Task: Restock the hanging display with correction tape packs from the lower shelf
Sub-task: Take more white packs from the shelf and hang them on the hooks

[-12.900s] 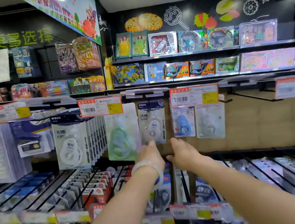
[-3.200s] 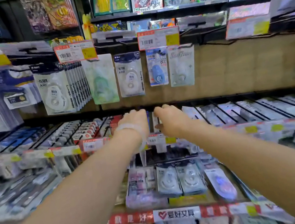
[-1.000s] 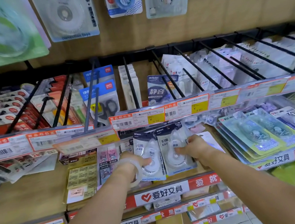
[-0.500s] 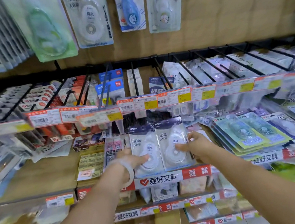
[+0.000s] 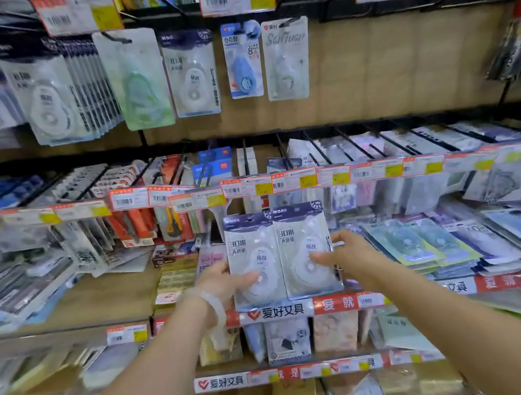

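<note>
Both forearms reach forward and slightly inward from the bottom corners of the view, wrists about level. The left hand [image 5: 223,282] holds the left correction tape pack [image 5: 254,261] by its lower left edge, thumb laid across the front and the other fingers hidden behind; its grip pinches the card. A pale bangle [image 5: 210,305] circles that wrist. The right hand [image 5: 349,253] holds the right correction tape pack [image 5: 304,248] the same way at its lower right edge, thumb on the front over the clear blister, the grip pinching it. The two packs stand upright, side by side with edges touching, raised above the lower shelf [image 5: 96,302] and in front of its price-tag rail [image 5: 284,182]. Higher up, the hanging display [image 5: 192,73] carries a matching pack on a hook, between a green pack [image 5: 137,79] and a blue one [image 5: 242,61].
</note>
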The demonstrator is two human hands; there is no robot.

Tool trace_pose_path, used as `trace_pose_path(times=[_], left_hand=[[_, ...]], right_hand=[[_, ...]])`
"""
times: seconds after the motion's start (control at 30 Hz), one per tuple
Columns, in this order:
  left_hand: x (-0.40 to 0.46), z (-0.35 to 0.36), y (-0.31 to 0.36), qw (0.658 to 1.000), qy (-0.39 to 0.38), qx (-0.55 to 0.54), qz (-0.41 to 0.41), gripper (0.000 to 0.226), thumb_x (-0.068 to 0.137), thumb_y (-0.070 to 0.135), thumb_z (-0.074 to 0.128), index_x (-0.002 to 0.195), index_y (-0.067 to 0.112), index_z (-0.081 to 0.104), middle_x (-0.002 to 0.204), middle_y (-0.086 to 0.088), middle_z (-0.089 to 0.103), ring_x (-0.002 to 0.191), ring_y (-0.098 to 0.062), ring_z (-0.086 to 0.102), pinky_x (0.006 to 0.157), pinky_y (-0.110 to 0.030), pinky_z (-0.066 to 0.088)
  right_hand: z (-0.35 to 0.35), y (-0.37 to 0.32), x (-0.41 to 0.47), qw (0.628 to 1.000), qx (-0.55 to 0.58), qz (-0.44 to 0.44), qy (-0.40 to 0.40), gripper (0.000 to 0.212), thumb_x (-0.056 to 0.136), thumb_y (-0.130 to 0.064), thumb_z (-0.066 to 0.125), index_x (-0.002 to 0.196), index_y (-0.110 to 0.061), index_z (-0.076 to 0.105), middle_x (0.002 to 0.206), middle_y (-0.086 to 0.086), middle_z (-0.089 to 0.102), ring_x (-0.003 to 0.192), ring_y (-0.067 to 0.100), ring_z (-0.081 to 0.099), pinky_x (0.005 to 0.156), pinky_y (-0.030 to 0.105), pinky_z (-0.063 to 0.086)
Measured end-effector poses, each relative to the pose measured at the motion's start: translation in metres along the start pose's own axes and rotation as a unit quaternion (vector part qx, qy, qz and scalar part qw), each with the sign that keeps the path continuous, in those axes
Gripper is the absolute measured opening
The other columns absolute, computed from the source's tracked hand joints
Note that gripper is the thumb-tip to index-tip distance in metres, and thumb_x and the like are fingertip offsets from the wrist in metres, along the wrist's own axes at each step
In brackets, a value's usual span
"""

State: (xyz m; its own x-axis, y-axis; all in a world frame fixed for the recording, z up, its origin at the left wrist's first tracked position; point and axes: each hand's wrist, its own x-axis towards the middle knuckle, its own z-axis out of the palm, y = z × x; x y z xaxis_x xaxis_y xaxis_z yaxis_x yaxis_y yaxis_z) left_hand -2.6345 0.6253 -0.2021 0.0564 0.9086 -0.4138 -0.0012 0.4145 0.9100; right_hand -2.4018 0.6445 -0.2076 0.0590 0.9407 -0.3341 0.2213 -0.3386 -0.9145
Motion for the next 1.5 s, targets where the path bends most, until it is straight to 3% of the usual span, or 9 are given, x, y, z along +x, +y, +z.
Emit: trace_pose_path(times=[0.13,0.3,0.37,0.47,0.67,0.83,1.0,1.4,1.5], left_hand=[[-0.018,-0.001,0.019,0.998,0.007,0.02,0.054,0.023,0.077,0.003,0.074,0.094,0.013,0.064,0.105,-0.011,0.069,0.098,-0.026,0.065,0.094,-0.044,0.05],[-0.027,-0.006,0.05,0.996,0.012,0.003,0.091,0.041,0.076,0.004,0.074,0.114,0.003,0.058,0.112,-0.011,0.068,0.102,-0.03,0.065,0.096,-0.048,0.049],[-0.027,-0.008,0.063,0.994,0.014,0.003,0.111,0.043,0.076,0.007,0.075,0.116,0.007,0.059,0.111,-0.011,0.069,0.099,-0.03,0.067,0.094,-0.048,0.051],[-0.028,-0.008,0.083,0.99,0.022,-0.024,0.135,0.038,0.08,0.003,0.07,0.116,0.007,0.059,0.111,-0.014,0.068,0.098,-0.031,0.067,0.089,-0.047,0.052],[-0.022,-0.019,0.123,0.982,0.03,-0.055,0.179,0.021,0.083,0.0,0.066,0.1,0.011,0.06,0.107,-0.014,0.068,0.101,-0.034,0.064,0.095,-0.049,0.048],[-0.013,-0.037,0.152,0.978,0.048,-0.075,0.19,0.037,0.084,0.0,0.065,0.12,0.0,0.054,0.113,-0.018,0.066,0.102,-0.035,0.064,0.092,-0.052,0.049],[-0.005,-0.058,0.175,0.969,0.077,-0.062,0.226,0.032,0.083,0.005,0.067,0.114,0.008,0.058,0.109,-0.009,0.068,0.09,-0.022,0.066,0.07,-0.032,0.053],[0.015,-0.102,0.2,0.956,0.135,-0.1,0.242,0.035,0.083,0.001,0.067,0.116,0.007,0.056,0.11,-0.014,0.067,0.095,-0.029,0.066,0.075,-0.035,0.054],[0.021,-0.111,0.202,0.953,0.155,-0.098,0.24,0.042,0.08,0.004,0.07,0.119,0.009,0.056,0.11,-0.013,0.068,0.097,-0.03,0.067,0.088,-0.043,0.053]], right_hand=[[-0.002,-0.02,-0.013,0.998,-0.011,-0.062,0.029,0.054,0.071,-0.024,0.082,0.112,-0.009,0.051,0.102,0.013,0.064,0.087,0.03,0.064,0.079,0.044,0.054],[-0.007,-0.054,-0.022,0.993,0.014,-0.113,0.037,0.052,0.069,-0.02,0.083,0.109,-0.008,0.053,0.102,0.016,0.067,0.084,0.033,0.068,0.074,0.046,0.058],[-0.007,-0.071,-0.025,0.989,0.016,-0.139,0.038,0.05,0.071,-0.019,0.082,0.11,-0.008,0.052,0.096,0.011,0.067,0.071,0.024,0.067,0.058,0.033,0.056],[-0.007,-0.096,-0.026,0.985,0.017,-0.166,0.038,0.051,0.074,-0.021,0.079,0.114,-0.009,0.049,0.094,0.01,0.062,0.068,0.021,0.059,0.052,0.027,0.046],[0.001,-0.14,-0.012,0.977,0.031,-0.208,0.033,0.037,0.073,-0.021,0.08,0.095,-0.021,0.051,0.103,0.012,0.068,0.095,0.032,0.067,0.077,0.042,0.053],[0.014,-0.174,-0.001,0.97,0.038,-0.239,0.03,0.035,0.074,-0.018,0.079,0.096,-0.018,0.052,0.103,0.01,0.067,0.095,0.029,0.067,0.085,0.046,0.055],[0.033,-0.204,0.012,0.961,0.026,-0.275,0.029,0.046,0.078,-0.019,0.076,0.114,-0.014,0.048,0.109,0.004,0.063,0.097,0.022,0.063,0.069,0.028,0.051],[0.078,-0.256,0.051,0.944,0.02,-0.327,-0.023,0.045,0.078,-0.019,0.076,0.111,-0.02,0.045,0.113,0.004,0.06,0.102,0.022,0.061,0.085,0.038,0.055],[0.084,-0.26,0.061,0.942,0.017,-0.335,-0.029,0.039,0.076,-0.017,0.077,0.098,-0.025,0.046,0.106,0.006,0.061,0.098,0.024,0.062,0.087,0.042,0.054]])
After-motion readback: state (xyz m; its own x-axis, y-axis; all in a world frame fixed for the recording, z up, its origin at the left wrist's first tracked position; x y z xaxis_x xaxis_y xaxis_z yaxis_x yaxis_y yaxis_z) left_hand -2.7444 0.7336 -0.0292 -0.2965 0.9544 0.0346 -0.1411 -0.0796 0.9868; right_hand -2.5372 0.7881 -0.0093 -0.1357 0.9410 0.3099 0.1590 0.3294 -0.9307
